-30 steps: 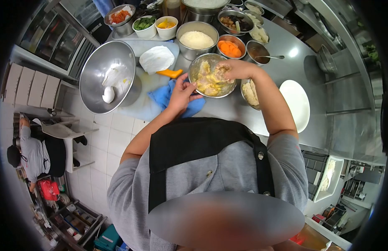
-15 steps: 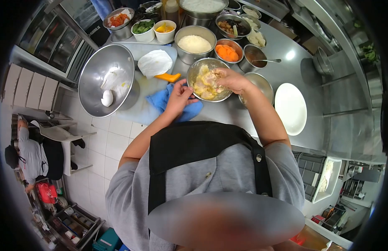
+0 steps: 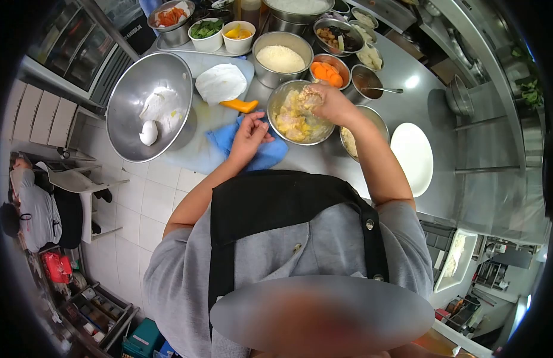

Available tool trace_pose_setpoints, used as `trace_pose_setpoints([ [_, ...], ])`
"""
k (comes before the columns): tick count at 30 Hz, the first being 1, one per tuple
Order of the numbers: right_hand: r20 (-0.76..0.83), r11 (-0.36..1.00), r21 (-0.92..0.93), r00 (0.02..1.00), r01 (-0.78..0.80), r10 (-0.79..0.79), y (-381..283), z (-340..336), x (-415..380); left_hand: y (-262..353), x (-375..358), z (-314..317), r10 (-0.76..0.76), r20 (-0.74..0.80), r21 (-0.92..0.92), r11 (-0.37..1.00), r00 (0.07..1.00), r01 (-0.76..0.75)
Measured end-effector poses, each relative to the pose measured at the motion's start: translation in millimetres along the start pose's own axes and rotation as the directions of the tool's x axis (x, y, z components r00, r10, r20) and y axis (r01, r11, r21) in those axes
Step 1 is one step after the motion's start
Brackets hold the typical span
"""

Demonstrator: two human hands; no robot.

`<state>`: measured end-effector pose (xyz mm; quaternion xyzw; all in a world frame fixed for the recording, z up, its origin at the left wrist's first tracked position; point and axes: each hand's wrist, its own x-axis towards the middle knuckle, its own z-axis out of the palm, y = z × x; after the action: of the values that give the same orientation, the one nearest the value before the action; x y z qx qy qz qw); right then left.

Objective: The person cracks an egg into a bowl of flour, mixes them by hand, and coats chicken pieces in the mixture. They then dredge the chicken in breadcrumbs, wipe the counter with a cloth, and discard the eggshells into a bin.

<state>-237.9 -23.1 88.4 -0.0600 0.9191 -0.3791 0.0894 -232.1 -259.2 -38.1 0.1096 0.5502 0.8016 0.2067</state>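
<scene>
A steel bowl (image 3: 320,141) holds pale, raw-looking meat pieces (image 3: 292,124) in a wet yellow coating that looks like egg. My right hand (image 3: 336,109) reaches in from the upper right, its fingers closed around a coated meat piece (image 3: 311,97) at the bowl's inner wall. Just left of the rim is my left hand (image 3: 249,138), holding nothing, its fingers bent and apart. A crumpled blue cloth (image 3: 269,156) lies under and beside it. Partly behind my right forearm stands another steel bowl (image 3: 380,121) with pale crumbs.
A large steel bowl (image 3: 118,113) with eggshell stands left, beside a cleaver (image 3: 240,105) with an orange handle on the cutting board (image 3: 199,134). Bowls of crumbs (image 3: 280,59), carrot slices (image 3: 327,74) and sauce (image 3: 364,80) stand behind. An oval white plate (image 3: 412,160) lies right. A person (image 3: 41,206) sits left.
My left hand has come away from the bowl's rim. My right hand has shifted up the bowl's inner wall with coated meat in its fingers. The view has tilted slightly.
</scene>
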Motion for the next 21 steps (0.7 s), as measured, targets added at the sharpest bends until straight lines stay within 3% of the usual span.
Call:
trace_pose_setpoints([
  [8,0.004,0.986,-0.137,0.996,0.093,-0.094,-42,-27,-6,-1,2,-5,-0.014,0.04,-0.043,0.999,0.999,0.016],
  [11,-0.007,0.936,-0.251,0.967,0.246,-0.256,-53,-50,11,1,1,-4,-0.004,0.044,-0.034,0.999,0.999,0.005],
  [15,-0.165,0.919,-0.257,0.924,0.299,-0.346,-61,-71,51,0,1,-4,-0.014,0.038,-0.045,0.999,0.999,0.016],
  [18,-0.232,0.949,-0.207,0.931,0.236,-0.282,-52,-65,88,0,1,-6,-0.019,0.06,-0.042,0.999,0.998,0.021],
  [21,-0.097,0.922,-0.286,0.949,0.261,-0.299,-34,-49,127,-2,1,-9,-0.007,0.076,-0.038,0.999,0.997,0.01],
])
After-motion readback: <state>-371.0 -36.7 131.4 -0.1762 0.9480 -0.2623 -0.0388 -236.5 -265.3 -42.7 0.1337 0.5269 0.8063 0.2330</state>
